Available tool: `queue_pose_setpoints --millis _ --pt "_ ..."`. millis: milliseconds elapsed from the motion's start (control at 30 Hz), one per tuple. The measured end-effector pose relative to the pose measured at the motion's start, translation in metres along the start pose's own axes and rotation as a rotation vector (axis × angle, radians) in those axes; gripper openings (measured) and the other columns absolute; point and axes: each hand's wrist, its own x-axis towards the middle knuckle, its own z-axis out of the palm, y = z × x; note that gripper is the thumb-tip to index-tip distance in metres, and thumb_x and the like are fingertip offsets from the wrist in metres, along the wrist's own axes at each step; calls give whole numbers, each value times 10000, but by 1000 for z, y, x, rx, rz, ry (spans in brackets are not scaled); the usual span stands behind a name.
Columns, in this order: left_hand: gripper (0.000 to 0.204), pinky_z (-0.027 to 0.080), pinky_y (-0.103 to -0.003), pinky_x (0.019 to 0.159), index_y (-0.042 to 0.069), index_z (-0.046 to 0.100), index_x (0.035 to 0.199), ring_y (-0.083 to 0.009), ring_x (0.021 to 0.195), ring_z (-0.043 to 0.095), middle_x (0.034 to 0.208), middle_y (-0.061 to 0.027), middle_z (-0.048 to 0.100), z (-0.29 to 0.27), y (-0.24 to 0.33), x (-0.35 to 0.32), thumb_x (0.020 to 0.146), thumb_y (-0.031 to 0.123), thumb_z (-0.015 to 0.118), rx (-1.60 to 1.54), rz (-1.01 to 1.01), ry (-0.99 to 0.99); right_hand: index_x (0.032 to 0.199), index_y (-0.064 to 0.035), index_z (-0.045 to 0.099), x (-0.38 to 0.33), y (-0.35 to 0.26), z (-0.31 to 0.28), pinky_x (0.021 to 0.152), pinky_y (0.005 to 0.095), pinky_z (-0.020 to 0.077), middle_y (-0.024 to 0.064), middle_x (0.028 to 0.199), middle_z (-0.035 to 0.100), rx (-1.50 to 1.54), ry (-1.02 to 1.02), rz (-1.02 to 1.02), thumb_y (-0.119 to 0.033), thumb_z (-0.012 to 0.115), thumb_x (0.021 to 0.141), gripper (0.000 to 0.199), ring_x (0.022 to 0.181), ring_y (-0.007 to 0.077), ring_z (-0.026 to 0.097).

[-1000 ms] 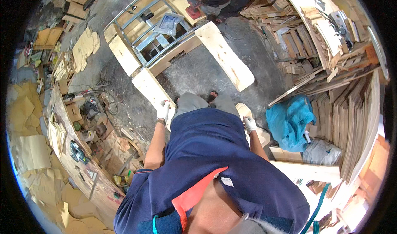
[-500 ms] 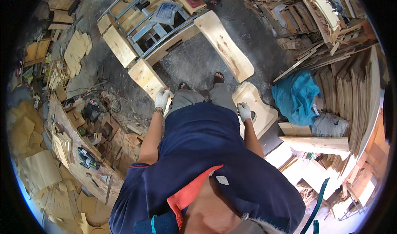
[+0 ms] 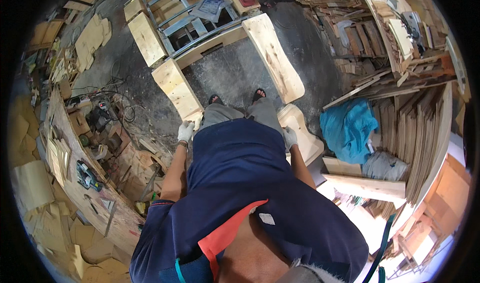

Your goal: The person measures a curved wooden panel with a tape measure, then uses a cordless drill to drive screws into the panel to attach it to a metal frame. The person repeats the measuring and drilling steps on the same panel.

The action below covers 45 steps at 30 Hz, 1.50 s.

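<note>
I stand over a pale wooden frame lying on the grey floor. My left hand [image 3: 186,131], in a white glove, grips the near end of the frame's left board [image 3: 174,87]. My right hand [image 3: 289,137], also gloved, holds the edge of a pale rounded wooden panel [image 3: 306,139] by my right hip. The frame's long right board [image 3: 274,58] runs away from me, and a cross rail [image 3: 212,45] joins the two sides. My feet in dark sandals [image 3: 237,97] stand between the boards. My blue shirt hides the lower parts of both arms.
A metal frame [image 3: 185,18] lies beyond the rail. A long workbench [image 3: 75,183] with tools and cables runs along the left. Stacked planks [image 3: 415,143], a blue cloth [image 3: 350,128] and scrap timber [image 3: 350,28] crowd the right.
The boards and floor have slid down and closer in the picture, and my feet now show. Both hands stay on the same pieces, a little further left.
</note>
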Motion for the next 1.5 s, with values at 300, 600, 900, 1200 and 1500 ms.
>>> queue_pose_setpoints --millis 300,600,900,1200,1500 --pt "298 563 -354 687 -28 681 1000 -209 817 660 896 -127 678 70 12 -44 874 227 594 -44 -153 169 1068 12 667 78 54 -59 772 363 544 126 950 725 355 -170 147 -294 605 952 333 816 267 691" --pt "674 499 -364 711 -46 699 1032 -247 757 634 837 -127 677 128 22 -50 972 572 440 -214 -242 292 1296 -32 503 102 -80 -149 582 377 530 143 950 677 -6 -136 169 -257 575 941 426 693 242 671" --pt "469 455 -335 611 27 654 1107 -180 677 614 828 -87 675 83 94 24 986 434 453 -358 -332 276 1249 -10 570 133 -172 -107 607 358 544 125 939 678 69 -73 186 -179 563 925 365 727 241 685" --pt "316 480 -342 740 0 645 934 -192 765 593 761 -86 627 48 311 251 933 302 550 -180 105 90 1256 10 556 116 -281 -19 804 448 536 225 991 708 -525 149 -4 -277 663 843 514 920 376 699" --pt "434 527 -287 817 -12 603 1250 -157 953 659 1127 -79 685 139 548 405 1014 352 592 -490 273 -168 1480 -13 387 238 -437 53 1034 433 464 264 1394 548 -458 141 -353 -394 696 875 778 1261 411 558"
